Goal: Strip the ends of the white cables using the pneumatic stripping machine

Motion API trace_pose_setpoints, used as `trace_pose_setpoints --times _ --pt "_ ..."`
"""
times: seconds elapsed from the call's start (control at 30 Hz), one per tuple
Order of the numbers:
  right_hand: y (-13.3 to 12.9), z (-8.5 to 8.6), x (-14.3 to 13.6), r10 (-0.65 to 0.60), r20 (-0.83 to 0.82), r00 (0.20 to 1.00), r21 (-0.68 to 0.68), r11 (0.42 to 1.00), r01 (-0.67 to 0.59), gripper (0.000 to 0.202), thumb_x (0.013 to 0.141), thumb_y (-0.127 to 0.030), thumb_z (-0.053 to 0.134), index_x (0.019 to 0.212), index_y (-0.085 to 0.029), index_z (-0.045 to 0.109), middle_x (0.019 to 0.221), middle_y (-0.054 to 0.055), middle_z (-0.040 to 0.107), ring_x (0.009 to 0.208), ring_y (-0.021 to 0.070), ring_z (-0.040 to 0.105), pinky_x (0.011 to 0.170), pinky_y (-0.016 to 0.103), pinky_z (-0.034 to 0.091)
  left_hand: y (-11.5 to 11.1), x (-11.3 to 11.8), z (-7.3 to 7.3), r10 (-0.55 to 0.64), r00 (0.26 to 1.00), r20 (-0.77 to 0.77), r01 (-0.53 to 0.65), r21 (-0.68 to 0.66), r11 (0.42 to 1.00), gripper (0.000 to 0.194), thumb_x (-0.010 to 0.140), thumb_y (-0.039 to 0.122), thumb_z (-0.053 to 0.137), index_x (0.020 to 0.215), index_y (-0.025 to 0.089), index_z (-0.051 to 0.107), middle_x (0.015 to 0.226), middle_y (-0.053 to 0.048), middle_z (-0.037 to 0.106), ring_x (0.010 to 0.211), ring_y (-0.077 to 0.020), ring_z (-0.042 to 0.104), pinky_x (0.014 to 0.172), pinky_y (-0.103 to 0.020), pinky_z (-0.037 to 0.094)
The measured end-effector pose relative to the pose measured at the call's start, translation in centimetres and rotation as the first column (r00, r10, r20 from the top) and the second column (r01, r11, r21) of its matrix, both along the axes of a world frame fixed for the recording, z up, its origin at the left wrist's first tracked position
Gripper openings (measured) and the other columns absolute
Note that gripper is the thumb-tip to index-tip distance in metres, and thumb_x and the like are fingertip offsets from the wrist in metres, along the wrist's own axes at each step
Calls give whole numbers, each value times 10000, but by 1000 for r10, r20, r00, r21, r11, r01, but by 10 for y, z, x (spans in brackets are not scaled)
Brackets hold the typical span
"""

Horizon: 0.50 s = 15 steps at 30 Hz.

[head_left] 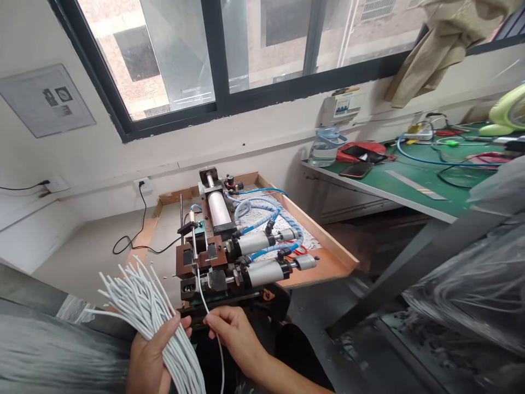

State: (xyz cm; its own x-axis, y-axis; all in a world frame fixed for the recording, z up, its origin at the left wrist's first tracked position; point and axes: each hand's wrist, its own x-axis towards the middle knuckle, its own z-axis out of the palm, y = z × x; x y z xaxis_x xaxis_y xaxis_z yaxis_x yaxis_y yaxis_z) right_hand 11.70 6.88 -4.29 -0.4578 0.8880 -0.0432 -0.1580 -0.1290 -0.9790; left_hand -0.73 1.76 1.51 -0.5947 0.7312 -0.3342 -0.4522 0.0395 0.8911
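The left hand (153, 353) holds a big bunch (141, 303) of thin white wires. Its fingers are closed around the bunch, with the thumb lying across the top. The loose ends fan out up and to the left, and the rest hangs down out of view.

The right hand (235, 331) has one white wire (203, 298) pinched between the thumb and finger. This wire is apart from the bunch. It goes up from the fingers to the machine (259, 244), and its top is at the gap between two brown blocks (217, 251). The tip is too small to see well, so I cannot tell how far in it goes.

The machine stands on a table (336, 253) with a wooden edge. Blue hoses (298, 221) curl behind its silver tubes.

How far along is it? One wire is out and up at the blocks, so I think the work on that one is going on now. It does not look done, since the hand has not let go. The many wires in the left hand seem to be the ones left. I cannot tell if any of them have had a turn, because their ends look much the same. I see no pile that is clearly finished.
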Motion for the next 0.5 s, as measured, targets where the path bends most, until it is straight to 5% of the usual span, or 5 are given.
trace_pose_setpoints --times 0.1,0.17,0.3,0.4,0.5 --pt "-11 -28 16 3 359 933 242 965 -96 247 716 -298 502 575 -140 630 561 44 575 577 153 503 578 258 353 -3 3 -4 12 1000 29 -13 17 1000 264 500 83 699 726 147 579 616 1 625 634 -217 619 607 -345 504" --pt "-22 -42 24 -43 472 881 256 962 -90 265 691 -339 544 826 -135 646 836 120 624 798 233 540 723 322 366 -4 4 -9 28 998 55 -29 13 999 255 507 76 690 728 139 580 617 -5 626 634 -212 620 609 -339 503" --pt "-51 -44 17 255 136 957 -21 967 -254 540 757 -535 372 1115 -149 497 1048 141 554 889 224 537 706 322 413 -6 6 -20 53 992 117 -52 -17 999 201 527 51 664 690 122 570 593 -21 621 621 -184 618 606 -300 500" --pt "-73 -38 -1 488 -177 855 -207 830 -517 694 736 -639 235 932 -79 595 757 119 610 642 179 569 573 279 428 -9 9 -26 38 988 152 -32 -40 999 154 551 60 649 673 109 570 594 -42 619 630 -181 616 627 -300 497" --pt "-84 -32 -8 555 -207 806 -209 779 -591 767 738 -651 141 788 -59 625 617 85 580 550 147 540 548 252 417 -18 14 -30 -18 987 161 28 -61 998 163 550 71 654 692 103 580 592 -47 616 615 -195 612 628 -343 499"
